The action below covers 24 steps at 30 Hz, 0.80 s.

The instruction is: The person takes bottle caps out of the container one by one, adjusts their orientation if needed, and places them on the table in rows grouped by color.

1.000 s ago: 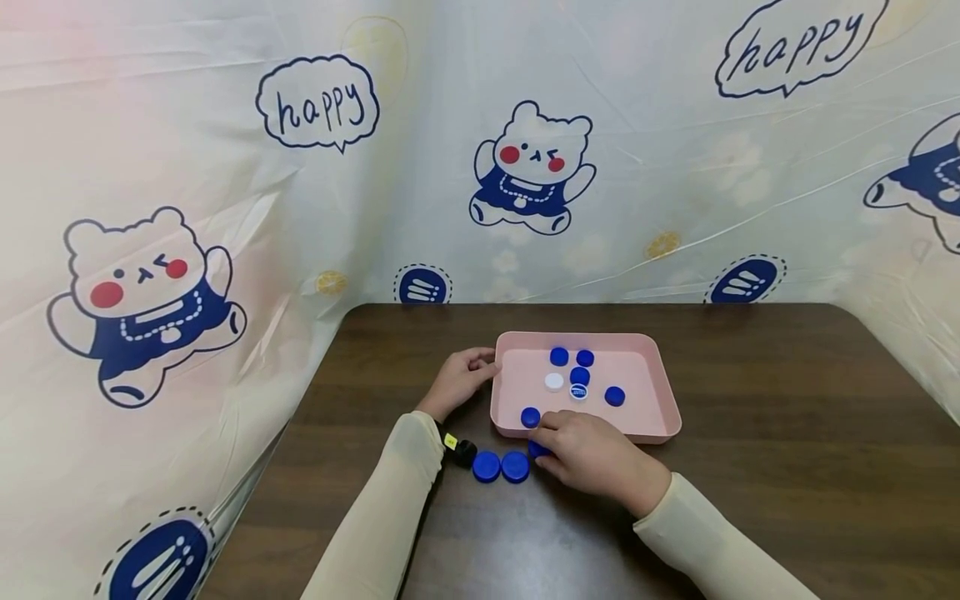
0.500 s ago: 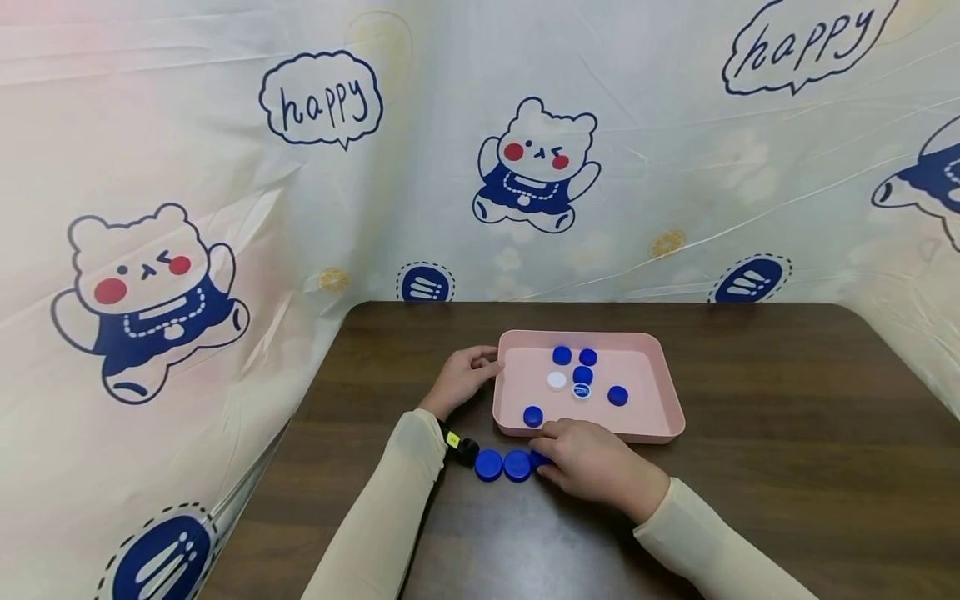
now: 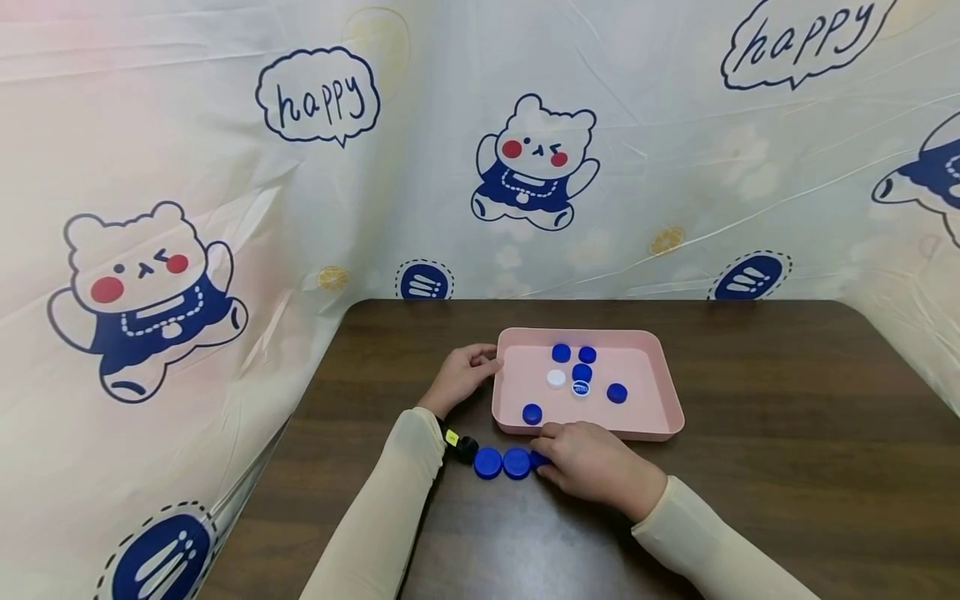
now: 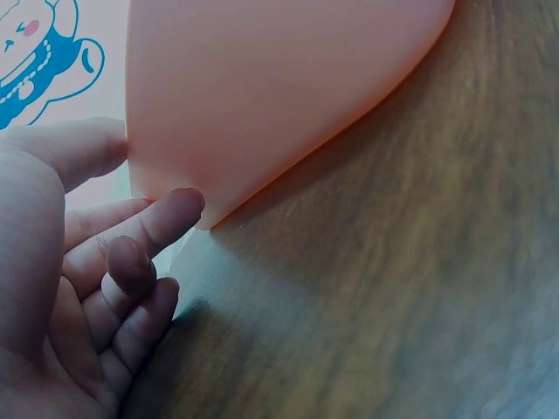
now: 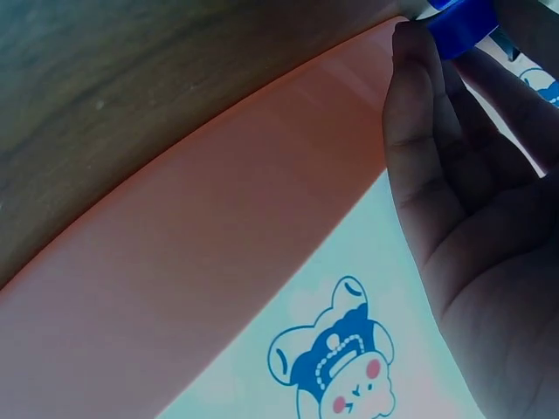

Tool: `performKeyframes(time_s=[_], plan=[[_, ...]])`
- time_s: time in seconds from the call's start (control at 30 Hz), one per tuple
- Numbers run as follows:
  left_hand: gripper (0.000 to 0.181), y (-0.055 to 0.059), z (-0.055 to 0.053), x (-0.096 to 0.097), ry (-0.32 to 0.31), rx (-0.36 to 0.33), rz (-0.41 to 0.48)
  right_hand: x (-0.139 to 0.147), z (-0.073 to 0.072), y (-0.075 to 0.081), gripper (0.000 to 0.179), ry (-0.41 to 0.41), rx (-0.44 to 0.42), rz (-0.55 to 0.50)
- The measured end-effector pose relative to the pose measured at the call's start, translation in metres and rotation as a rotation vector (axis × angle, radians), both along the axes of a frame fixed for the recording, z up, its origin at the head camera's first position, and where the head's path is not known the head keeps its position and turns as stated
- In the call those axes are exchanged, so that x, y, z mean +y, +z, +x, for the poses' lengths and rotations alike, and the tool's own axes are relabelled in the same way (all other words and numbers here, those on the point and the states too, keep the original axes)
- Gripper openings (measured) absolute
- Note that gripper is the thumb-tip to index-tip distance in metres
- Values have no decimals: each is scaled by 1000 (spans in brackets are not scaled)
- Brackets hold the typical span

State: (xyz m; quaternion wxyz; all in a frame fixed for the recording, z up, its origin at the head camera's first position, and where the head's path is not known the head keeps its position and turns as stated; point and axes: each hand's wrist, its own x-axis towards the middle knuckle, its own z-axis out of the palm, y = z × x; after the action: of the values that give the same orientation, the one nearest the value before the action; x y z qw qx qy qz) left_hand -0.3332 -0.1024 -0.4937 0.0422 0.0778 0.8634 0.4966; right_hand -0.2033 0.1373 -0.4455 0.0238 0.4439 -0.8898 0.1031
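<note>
My right hand [image 3: 592, 462] pinches a blue bottle cap [image 5: 461, 28] between thumb and fingertips, low at the table by the tray's near edge. In the head view the fingers cover most of this cap [image 3: 537, 459]. It stands at the right end of a row, beside two blue bottle caps [image 3: 517, 463] lying on the table. My left hand [image 3: 460, 379] holds the left rim of a shallow pink tray [image 3: 667, 375], thumb at the rim and a fingertip against the outer wall [image 4: 288, 87]. Inside the tray lie several blue caps [image 3: 617, 392], a white cap [image 3: 556, 378] and a printed blue-and-white cap [image 3: 581, 388].
The black wrist camera [image 3: 465, 450] on the left wrist sits right beside the left end of the cap row. A dark wooden table [image 3: 787, 433] carries everything. Behind it hangs a pale curtain [image 3: 652, 183] with printed bears.
My right hand has moved slightly down and toward the row, bringing its blue cap to the right side of the two lying caps. The left hand stays at the tray rim.
</note>
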Motion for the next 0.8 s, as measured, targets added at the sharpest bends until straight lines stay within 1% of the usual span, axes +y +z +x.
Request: performKeyframes(time_s=[0.3, 0.8], plan=[[42, -2, 0, 0, 3, 4, 3, 1, 0, 0, 18, -18, -39, 7], [42, 0, -1, 0, 5, -14, -5, 0, -1, -1, 19, -18, -65, 14]])
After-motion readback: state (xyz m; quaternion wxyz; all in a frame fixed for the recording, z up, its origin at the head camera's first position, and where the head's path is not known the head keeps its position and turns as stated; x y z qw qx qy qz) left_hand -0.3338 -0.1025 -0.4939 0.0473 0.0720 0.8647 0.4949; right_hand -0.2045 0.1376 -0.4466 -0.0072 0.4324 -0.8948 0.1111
